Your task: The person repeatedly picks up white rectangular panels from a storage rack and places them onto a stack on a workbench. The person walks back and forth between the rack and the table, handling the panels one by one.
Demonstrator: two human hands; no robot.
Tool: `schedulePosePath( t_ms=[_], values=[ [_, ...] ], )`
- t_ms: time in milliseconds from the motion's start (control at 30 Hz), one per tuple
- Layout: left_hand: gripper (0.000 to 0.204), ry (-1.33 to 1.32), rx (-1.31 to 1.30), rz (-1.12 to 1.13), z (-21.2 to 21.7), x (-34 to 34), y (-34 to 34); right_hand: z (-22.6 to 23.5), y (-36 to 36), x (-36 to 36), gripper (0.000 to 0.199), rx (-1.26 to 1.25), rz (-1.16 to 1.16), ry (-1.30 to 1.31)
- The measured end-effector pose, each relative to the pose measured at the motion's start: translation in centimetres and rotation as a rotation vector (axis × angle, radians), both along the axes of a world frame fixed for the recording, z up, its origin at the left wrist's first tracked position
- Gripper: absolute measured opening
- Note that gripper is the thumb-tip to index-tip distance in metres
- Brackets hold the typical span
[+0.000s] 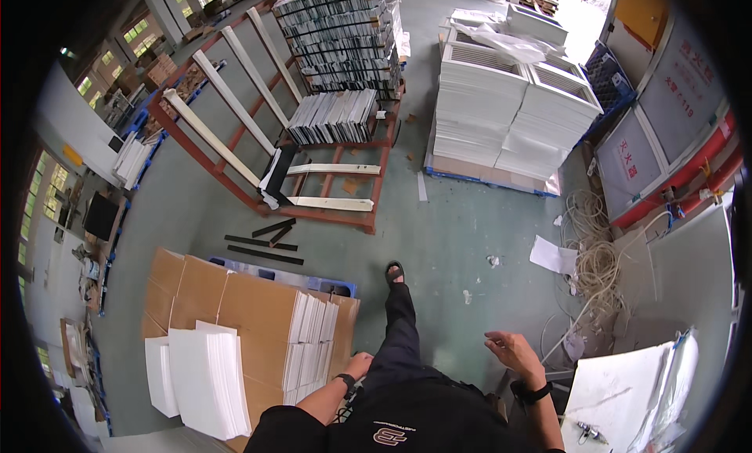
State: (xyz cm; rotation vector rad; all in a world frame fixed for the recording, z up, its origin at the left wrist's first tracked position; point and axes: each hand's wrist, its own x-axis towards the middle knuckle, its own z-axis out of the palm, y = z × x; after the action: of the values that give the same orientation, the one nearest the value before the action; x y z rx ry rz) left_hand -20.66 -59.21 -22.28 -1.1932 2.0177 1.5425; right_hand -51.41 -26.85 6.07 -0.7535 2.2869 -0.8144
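My left hand (359, 365) hangs low beside my thigh, close to a pallet load of white boards (307, 347) with brown cardboard (254, 312). Its fingers are mostly out of sight, so whether it holds anything does not show. Held out to the right over the floor, my right hand (513, 353) is empty, its fingers loosely apart. A wristband sits on each wrist. One of my feet, in a dark sandal (394, 272), is stretched forward on the green floor.
Ahead left stands a red-brown metal rack (372, 218) with stacked panels (335, 117). Dark strips (265, 254) lie on the floor before it. A pallet of white framed panels (479, 112) is ahead right. Coiled hoses (599, 277) lie by the right wall; a white-topped surface (619, 394) is lower right.
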Motion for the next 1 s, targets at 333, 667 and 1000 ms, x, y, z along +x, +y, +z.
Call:
schedulePosePath(
  t_ms=[333,667,1000],
  values=[
    [0.039,0.051,-0.035,0.046,2.3,-27.5,-24.0,0.3,-29.4,-26.4,0.023,0.014,0.229,0.155],
    [0.034,0.320,0.225,0.556,6.8,-45.0,-42.1,0.3,-57.5,-45.5,0.026,-0.240,0.285,0.046],
    [0.038,0.337,0.470,0.987,5.7,-66.2,-55.4,-16.5,-84.8,-72.6,0.035,-0.168,0.125,0.048]
  ],
)
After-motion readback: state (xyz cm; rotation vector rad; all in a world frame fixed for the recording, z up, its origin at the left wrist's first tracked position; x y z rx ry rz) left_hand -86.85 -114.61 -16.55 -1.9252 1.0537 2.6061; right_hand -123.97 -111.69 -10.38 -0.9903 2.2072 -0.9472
